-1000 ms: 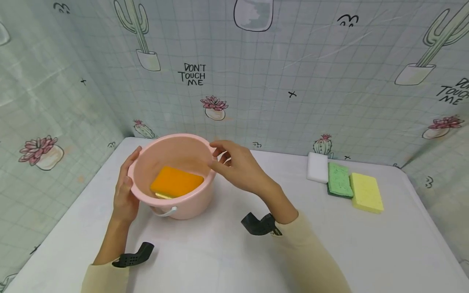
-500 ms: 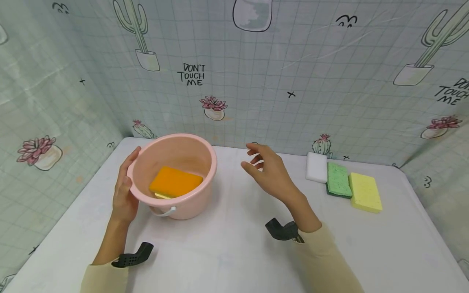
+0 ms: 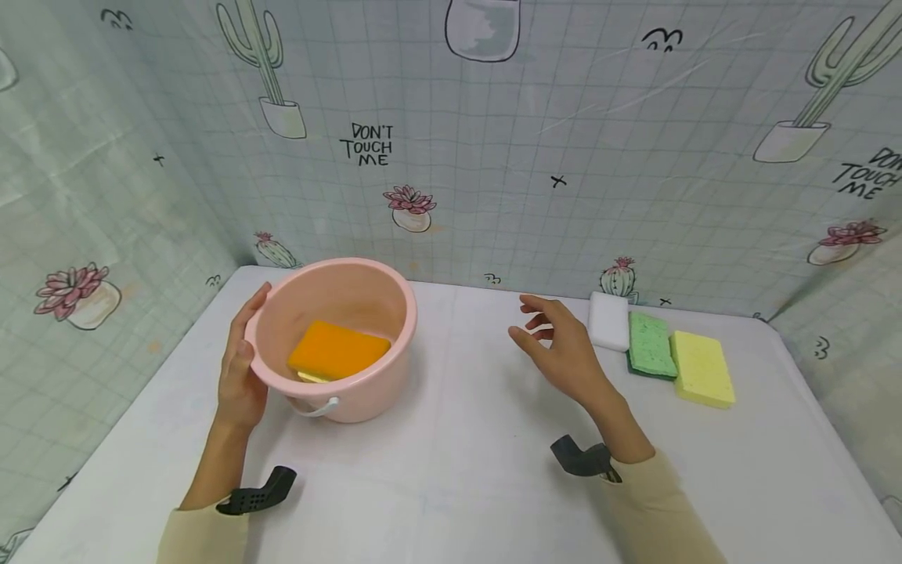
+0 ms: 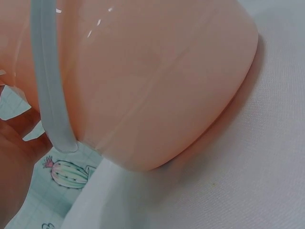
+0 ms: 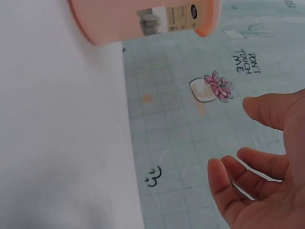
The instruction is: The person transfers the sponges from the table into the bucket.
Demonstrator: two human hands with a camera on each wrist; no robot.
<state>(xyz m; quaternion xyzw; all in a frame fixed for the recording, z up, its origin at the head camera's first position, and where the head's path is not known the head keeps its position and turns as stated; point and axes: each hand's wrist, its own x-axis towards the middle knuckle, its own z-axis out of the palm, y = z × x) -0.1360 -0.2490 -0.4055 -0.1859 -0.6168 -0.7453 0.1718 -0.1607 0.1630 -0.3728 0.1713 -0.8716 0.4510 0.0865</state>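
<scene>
In the head view, a pink bucket stands on the white table at the left, its light handle hanging down in front. An orange sponge lies inside, over a pale yellow thing that is mostly hidden. My left hand rests against the bucket's left side, fingers stretched along the outside below the rim. The left wrist view shows that hand beside the handle. My right hand hovers over the table with bent, spread fingers and holds nothing. It is left of a white sponge.
Right of the white sponge lie a green sponge with a darker underside and a yellow sponge, side by side. A curtain with printed cacti hangs behind the white table and along its sides.
My right hand has moved from the bucket's right rim rightward across the table, towards the white sponge. My left hand and the bucket have stayed in place.
</scene>
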